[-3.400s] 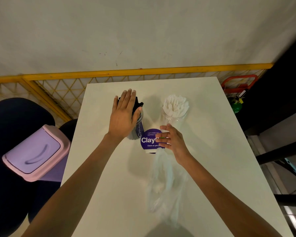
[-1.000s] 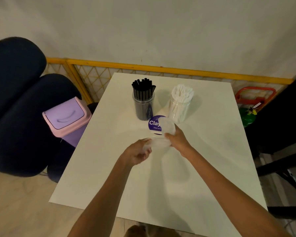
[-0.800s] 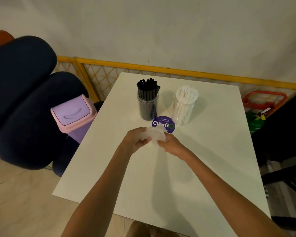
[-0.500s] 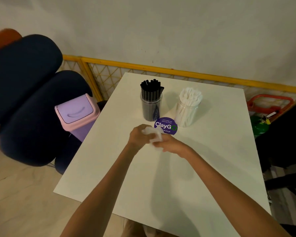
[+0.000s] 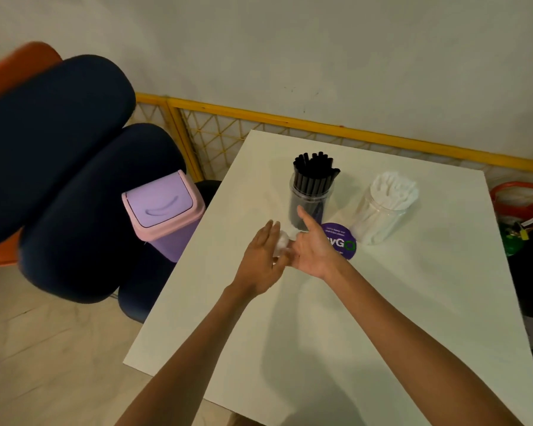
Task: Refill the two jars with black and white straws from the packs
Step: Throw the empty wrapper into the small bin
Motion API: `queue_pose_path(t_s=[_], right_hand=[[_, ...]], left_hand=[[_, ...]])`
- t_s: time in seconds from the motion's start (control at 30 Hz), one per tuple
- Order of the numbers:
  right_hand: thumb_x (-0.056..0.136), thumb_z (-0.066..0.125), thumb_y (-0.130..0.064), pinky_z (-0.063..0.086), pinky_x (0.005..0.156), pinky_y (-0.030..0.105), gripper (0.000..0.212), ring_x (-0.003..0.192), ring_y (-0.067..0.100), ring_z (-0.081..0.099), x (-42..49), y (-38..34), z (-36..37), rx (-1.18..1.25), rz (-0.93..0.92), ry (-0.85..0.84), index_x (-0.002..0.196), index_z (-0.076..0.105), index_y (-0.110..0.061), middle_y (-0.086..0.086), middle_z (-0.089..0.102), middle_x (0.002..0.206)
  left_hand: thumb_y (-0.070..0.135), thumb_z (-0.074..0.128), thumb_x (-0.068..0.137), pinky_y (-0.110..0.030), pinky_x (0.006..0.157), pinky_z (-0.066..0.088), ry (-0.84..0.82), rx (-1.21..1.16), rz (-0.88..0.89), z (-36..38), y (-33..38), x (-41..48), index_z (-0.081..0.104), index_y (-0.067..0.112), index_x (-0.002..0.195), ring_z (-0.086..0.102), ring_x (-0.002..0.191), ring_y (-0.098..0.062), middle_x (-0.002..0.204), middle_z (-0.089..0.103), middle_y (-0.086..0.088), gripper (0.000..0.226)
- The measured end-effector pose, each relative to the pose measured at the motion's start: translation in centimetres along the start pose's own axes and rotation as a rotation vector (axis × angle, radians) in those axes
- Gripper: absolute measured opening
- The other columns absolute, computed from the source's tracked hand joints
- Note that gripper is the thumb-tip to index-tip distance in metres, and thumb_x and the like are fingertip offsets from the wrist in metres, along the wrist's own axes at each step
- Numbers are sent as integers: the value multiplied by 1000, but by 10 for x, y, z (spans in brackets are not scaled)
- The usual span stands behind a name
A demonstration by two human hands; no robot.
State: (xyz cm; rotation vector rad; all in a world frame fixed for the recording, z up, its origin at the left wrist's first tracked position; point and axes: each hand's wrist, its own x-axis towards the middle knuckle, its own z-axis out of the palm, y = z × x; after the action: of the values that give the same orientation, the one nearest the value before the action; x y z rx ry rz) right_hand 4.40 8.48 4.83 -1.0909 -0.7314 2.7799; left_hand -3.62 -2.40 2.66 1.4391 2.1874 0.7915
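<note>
Two clear jars stand at the back of the white table (image 5: 397,302). The left jar (image 5: 310,199) is packed with black straws and the right jar (image 5: 382,216) with white straws. In front of the black jar, my left hand (image 5: 263,261) and my right hand (image 5: 314,249) face each other with straight fingers. Between the palms they press a small crumpled ball of clear plastic pack (image 5: 281,245). Most of the ball is hidden by the hands.
A round purple sticker (image 5: 342,241) lies on the table between the jars, partly under my right hand. A purple bin with a pink rim (image 5: 163,210) stands left of the table beside dark blue chairs (image 5: 74,186). A yellow railing (image 5: 320,130) runs behind.
The loose empty pack has been squeezed into a small ball between my hands. My fingers, curled round it half a second ago, are now straight. The view has shifted right.
</note>
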Motion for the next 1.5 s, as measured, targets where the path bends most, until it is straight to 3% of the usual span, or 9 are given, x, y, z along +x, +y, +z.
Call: queue_pose_path(t_s=[0.13,0.37,0.53,0.67,0.83,1.0,1.1,1.27,1.5], right_hand=[[82,45,-68,47,91,42,71,103,28,61,44,2,30,-5,55,-26,125,52,-12,8,65,110],[83,43,-66,43,99,45,81,115,30,56,117,8,68,-242,106,52,137,42,-5,13,56,133],[87,35,-65,49,89,41,73,109,27,59,160,5,88,-435,122,106,128,54,-8,12,61,125],[86,28,-70,50,92,42,75,120,30,53,192,1,104,-627,158,116,138,44,-18,8,52,137],[84,29,-74,50,87,38,75,119,30,54,228,-5,120,-666,133,180,141,32,-26,11,48,139],[87,24,-71,47,89,38,72,120,31,54,263,-3,133,-632,123,160,144,25,-27,13,51,137],[95,30,-56,45,99,46,61,120,35,54,277,-4,138,-562,48,235,146,25,-23,15,50,137],[101,28,-42,35,107,42,52,130,30,45,293,2,134,-566,-29,315,146,31,-16,12,46,143],[101,32,-34,42,73,15,43,118,22,53,303,7,126,-613,-113,353,133,47,-10,14,53,134]], left_hand=[[24,39,98,-32,110,29,-21,73,-13,-22,-56,14,13,15,149,23,142,-26,156,19,-9,58],[1,42,92,-36,79,51,112,55,-127,-50,-122,41,44,13,128,55,101,-24,117,58,-10,38],[3,52,91,-8,70,39,151,-77,-188,-64,-161,62,56,3,109,50,86,-13,106,56,-5,19],[10,57,91,-16,76,38,128,-292,-329,-73,-189,80,51,3,121,51,93,-14,109,55,-2,32],[2,61,86,-6,64,39,158,-378,-343,-81,-216,99,53,9,91,51,73,-4,80,56,6,12],[1,60,86,-10,65,43,333,-339,-389,-87,-243,115,53,8,101,54,76,-4,87,57,12,18],[-1,54,89,-28,58,47,457,-166,-424,-96,-259,119,46,6,108,52,71,-13,93,55,1,22],[-10,46,86,-43,56,51,379,95,-307,-97,-295,133,59,0,92,55,65,-34,98,57,-16,17],[7,51,91,-41,52,51,204,191,-351,-79,-311,146,58,-2,113,58,64,-39,125,48,-20,25]])
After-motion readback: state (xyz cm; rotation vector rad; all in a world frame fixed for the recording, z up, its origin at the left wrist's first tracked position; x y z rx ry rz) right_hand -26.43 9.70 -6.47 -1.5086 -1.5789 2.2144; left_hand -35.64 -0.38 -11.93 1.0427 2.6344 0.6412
